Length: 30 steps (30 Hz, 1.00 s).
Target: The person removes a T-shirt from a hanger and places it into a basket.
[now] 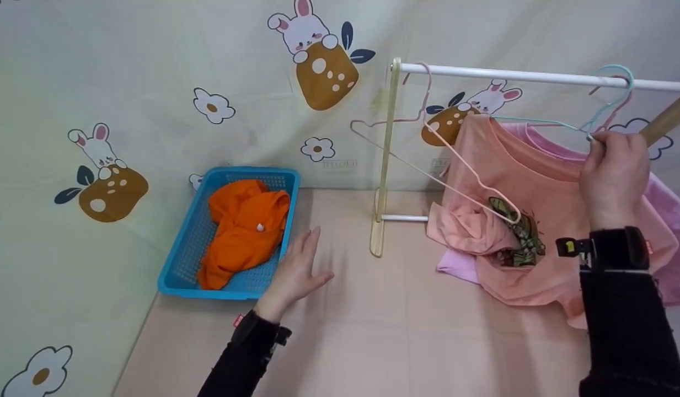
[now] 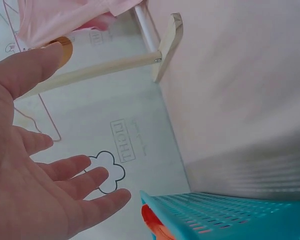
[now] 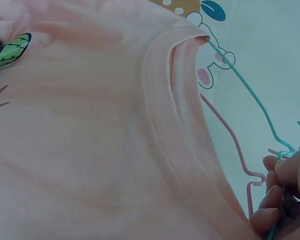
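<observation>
My right hand (image 1: 615, 173) pinches a mint-green hanger (image 1: 560, 122) just below its hook, which loops over the white rail. On that hanger hangs a peach T-shirt (image 1: 549, 209) with a green print; its neckline fills much of the right wrist view, beside the pinching fingers (image 3: 270, 200). Behind it a pink-lilac garment (image 1: 668, 226) hangs on a pink hanger. My left hand (image 1: 295, 270), fingers spread and holding nothing, is by the right side of a blue basket (image 1: 174, 259). An orange garment (image 1: 243, 234) lies crumpled in the basket. Whether the left hand touches the rim I cannot tell.
A bare pink hanger (image 1: 461, 154) hangs near the left end of the white rail (image 1: 499, 73). The rack's wooden post (image 1: 389, 143) stands on a foot on the pinkish tabletop (image 1: 351, 331). A rabbit-printed wall covering (image 1: 152, 66) rises behind.
</observation>
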### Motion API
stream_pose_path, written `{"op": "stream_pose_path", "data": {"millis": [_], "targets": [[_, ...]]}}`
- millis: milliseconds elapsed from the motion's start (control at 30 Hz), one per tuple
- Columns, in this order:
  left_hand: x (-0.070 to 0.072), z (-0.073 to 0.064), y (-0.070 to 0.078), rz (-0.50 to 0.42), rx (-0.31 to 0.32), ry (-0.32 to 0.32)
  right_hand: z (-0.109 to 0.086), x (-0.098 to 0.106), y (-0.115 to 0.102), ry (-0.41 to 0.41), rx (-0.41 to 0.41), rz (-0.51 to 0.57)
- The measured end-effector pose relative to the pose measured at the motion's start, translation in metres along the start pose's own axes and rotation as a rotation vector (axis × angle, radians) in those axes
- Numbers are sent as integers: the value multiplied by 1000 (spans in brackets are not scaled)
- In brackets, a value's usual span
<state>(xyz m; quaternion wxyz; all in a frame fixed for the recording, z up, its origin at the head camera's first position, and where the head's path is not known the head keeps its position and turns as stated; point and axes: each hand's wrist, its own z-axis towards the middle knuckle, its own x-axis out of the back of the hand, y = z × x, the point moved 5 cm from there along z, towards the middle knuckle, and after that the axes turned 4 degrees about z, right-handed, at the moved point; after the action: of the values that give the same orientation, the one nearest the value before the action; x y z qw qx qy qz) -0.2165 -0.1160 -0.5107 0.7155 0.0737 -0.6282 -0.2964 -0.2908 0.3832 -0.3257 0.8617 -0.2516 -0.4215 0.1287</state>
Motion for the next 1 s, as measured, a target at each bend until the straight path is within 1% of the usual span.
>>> {"op": "stream_pose_path", "data": {"millis": [100,267,400,467,600,633,733,900,1000], "targets": [[-3,-1,0,-8,8,-23,0,2,0,32,9,6],[-7,-1,0,-20,28,-50,3,7,-3,100,27,-29],[-7,-2,0,-27,22,-38,5,11,-8,130,98,-16],[-8,-3,0,-38,19,-38,2,10,-9,124,121,29],[-13,-3,0,-45,31,-66,-13,2,-4,113,148,131],[-15,-3,0,-42,36,-75,-17,0,-1,114,156,165],[-18,-3,0,-32,45,-90,-32,-12,10,111,153,218],[-22,-4,1,-45,45,-92,-61,-37,29,53,86,245],[-24,-4,2,-57,40,-94,-80,-53,40,9,84,248]]}}
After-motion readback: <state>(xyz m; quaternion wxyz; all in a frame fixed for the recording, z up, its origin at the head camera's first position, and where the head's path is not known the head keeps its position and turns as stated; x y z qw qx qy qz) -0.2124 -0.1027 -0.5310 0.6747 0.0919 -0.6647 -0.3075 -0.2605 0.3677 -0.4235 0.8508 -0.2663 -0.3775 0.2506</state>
